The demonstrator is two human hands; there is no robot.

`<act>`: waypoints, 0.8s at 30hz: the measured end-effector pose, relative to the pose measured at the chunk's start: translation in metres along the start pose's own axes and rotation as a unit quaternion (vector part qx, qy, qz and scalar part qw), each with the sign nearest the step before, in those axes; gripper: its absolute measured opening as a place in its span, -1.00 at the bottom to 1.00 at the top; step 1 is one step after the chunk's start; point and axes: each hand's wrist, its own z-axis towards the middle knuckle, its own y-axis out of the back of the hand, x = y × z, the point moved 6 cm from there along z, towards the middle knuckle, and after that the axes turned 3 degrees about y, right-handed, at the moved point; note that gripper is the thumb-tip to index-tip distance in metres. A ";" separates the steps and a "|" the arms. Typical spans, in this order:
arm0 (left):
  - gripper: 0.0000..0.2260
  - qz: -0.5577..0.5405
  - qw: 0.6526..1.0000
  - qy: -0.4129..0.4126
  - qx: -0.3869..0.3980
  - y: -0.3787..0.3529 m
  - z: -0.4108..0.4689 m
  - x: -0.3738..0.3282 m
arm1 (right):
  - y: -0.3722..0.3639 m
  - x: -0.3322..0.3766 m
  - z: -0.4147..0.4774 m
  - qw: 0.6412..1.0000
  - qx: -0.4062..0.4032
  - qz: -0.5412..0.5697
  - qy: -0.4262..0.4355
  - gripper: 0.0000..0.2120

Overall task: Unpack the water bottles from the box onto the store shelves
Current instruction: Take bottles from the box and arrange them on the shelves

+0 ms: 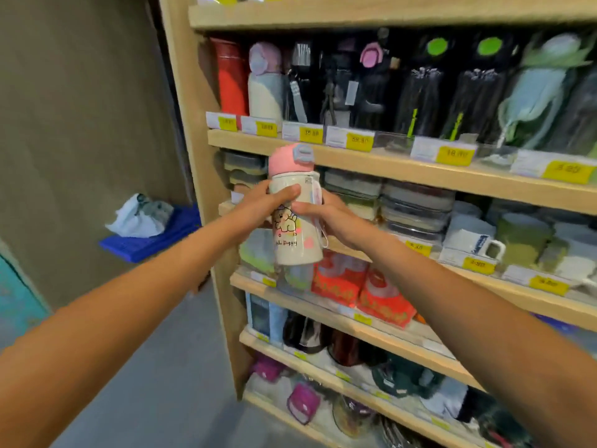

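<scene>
I hold a cream water bottle (295, 240) with a pink lid and a puppy print upright in front of the wooden shelves (403, 169). My left hand (261, 202) grips its upper body from the left, thumb across the front. On the right side, my right hand (329, 218) grips the bottle, thumb on the front beside the strap. A similar bottle (265, 85) with a pink lid stands on the shelf above, next to a red bottle (231, 79). The box is not in view.
The upper shelf carries dark bottles (420, 88) and yellow price tags (310, 134). Lower shelves hold stacked containers (416, 205), mugs (475, 240) and red packets (339, 279). A blue crate (151, 240) with a white cloth lies on the floor at left by a grey wall.
</scene>
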 end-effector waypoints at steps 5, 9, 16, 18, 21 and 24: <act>-0.80 -0.003 0.997 -0.055 0.051 0.044 0.033 -0.030 | -0.014 0.049 0.036 0.997 -0.048 -0.036 0.042 -0.63; -0.78 -0.021 0.994 -0.086 0.056 0.061 0.058 -0.066 | -0.008 0.089 0.056 0.993 -0.078 -0.055 0.067 -0.79; -0.70 -0.075 0.979 -0.161 0.100 0.075 0.107 -0.160 | 0.025 0.196 0.091 0.970 -0.129 -0.149 0.141 -0.65; -0.50 -0.066 0.971 -0.178 0.146 0.080 0.118 -0.187 | 0.032 0.226 0.100 0.961 -0.129 -0.180 0.164 -0.56; -0.29 -0.044 0.967 -0.191 0.165 0.092 0.134 -0.224 | 0.041 0.270 0.116 0.947 -0.115 -0.220 0.202 -0.58; -0.37 -0.051 0.962 -0.243 0.113 0.110 0.149 -0.269 | 0.051 0.312 0.136 0.933 -0.118 -0.243 0.237 -0.60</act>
